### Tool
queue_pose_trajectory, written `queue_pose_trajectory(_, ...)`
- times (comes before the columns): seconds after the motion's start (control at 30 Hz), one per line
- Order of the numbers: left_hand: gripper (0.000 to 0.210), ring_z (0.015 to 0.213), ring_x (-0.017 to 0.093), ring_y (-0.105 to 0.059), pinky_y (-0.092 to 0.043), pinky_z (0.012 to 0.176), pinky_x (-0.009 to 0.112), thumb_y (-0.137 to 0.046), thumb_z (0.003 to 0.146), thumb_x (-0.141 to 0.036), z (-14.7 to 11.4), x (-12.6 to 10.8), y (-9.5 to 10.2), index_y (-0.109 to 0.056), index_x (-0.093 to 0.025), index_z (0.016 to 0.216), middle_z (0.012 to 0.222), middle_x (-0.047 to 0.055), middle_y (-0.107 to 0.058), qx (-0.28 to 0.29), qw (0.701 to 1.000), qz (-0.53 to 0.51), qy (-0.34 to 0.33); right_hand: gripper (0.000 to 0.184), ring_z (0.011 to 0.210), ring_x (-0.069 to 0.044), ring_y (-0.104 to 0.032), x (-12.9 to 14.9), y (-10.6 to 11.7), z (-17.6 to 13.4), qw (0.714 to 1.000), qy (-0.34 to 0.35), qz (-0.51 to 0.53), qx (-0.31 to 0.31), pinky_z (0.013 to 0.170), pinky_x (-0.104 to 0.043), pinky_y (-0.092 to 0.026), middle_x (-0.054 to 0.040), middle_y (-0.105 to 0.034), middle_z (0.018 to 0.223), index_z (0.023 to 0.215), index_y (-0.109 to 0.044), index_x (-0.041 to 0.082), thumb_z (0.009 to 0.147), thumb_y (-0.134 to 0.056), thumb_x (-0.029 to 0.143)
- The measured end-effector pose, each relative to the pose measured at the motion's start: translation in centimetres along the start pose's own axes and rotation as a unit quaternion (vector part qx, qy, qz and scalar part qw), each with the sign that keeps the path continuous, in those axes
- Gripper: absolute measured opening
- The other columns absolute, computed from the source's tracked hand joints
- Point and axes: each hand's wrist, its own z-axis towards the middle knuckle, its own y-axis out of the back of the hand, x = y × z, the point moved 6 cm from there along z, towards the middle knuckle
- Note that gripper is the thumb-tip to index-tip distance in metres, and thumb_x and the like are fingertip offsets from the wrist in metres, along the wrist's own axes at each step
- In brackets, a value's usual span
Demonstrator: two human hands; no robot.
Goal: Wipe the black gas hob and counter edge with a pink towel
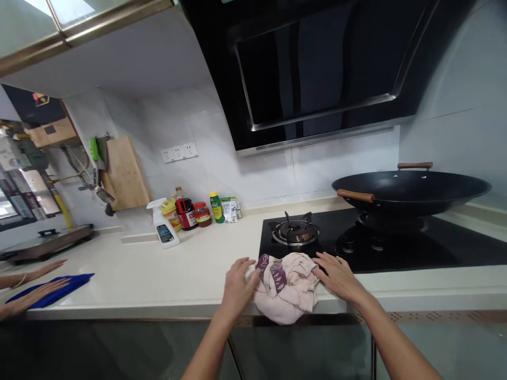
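A crumpled pale pink towel (293, 290) with a purple printed band lies at the counter's front edge, partly on the black gas stove (312, 257) and drooping over the edge. My left hand (238, 282) is at the towel's left side, its thumb apart from the bent fingers and touching the cloth. On the towel's right side rests my right hand (337, 273), fingers spread out over the stove's front edge. Between the hands the cloth is bunched up; neither hand is closed round it.
A large wok (412, 192) sits on the right burner; the left burner (296, 231) is bare. Along the wall stand a spray bottle (164, 227), a sauce bottle (186, 211) and jars. At far left, another person's hands (43, 290) press a blue cloth (75, 285). A range hood (317, 74) hangs above.
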Motion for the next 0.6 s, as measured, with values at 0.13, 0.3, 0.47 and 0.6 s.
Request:
queue_pose_trajectory(0.13, 0.032, 0.12, 0.026, -0.061, -0.046, 0.105, 0.043, -0.054, 0.094, -0.032, 0.8, 4.7, 1.4, -0.069, -0.021, 0.12, 0.127, 0.011, -0.067, 0.016, 0.988, 0.117, 0.098, 0.06, 0.152, -0.025, -0.028, -0.1, -0.1, 0.0, 1.0, -0.001, 0.0, 0.004, 0.123, -0.05, -0.015, -0.0066, -0.042, 0.16, 0.143, -0.056, 0.025, 0.1, -0.027, 0.055)
queue_pose_trajectory(0.3, 0.03, 0.122, 0.029, -0.058, -0.043, 0.104, 0.046, -0.057, 0.092, -0.033, 0.2, 6.4, -0.1, -0.071, -0.022, 0.116, 0.126, 0.011, -0.068, 0.05, 0.982, 0.135, 0.125, 0.059, 0.152, -0.025, -0.029, 0.0, -0.2, -0.1, 1.0, 0.002, -0.005, 0.001, 0.123, -0.051, -0.015, -0.0073, -0.042, 0.16, 0.143, -0.056, 0.026, 0.1, -0.027, 0.055)
queue_pose_trajectory(0.47, 0.033, 0.127, 0.027, -0.055, -0.039, 0.107, 0.043, -0.054, 0.094, -0.038, -0.1, 6.6, -0.6, -0.07, -0.024, 0.12, 0.132, 0.01, -0.066, 0.062, 0.981, 0.129, 0.13, 0.061, 0.152, -0.025, -0.028, -0.4, -0.4, -0.2, 1.0, 0.006, -0.016, 0.0, 0.124, -0.051, -0.015, -0.0076, -0.041, 0.161, 0.144, -0.055, 0.026, 0.1, -0.026, 0.057)
queue_pose_trajectory(0.6, 0.034, 0.127, 0.026, -0.055, -0.039, 0.107, 0.043, -0.054, 0.094, -0.04, 0.0, 7.0, -0.5, -0.07, -0.025, 0.121, 0.132, 0.008, -0.067, 0.067, 0.983, 0.116, 0.129, 0.061, 0.153, -0.025, -0.027, -0.5, -0.6, -0.2, 1.0, 0.007, -0.021, -0.002, 0.124, -0.051, -0.015, -0.0067, -0.04, 0.161, 0.145, -0.054, 0.025, 0.1, -0.026, 0.056)
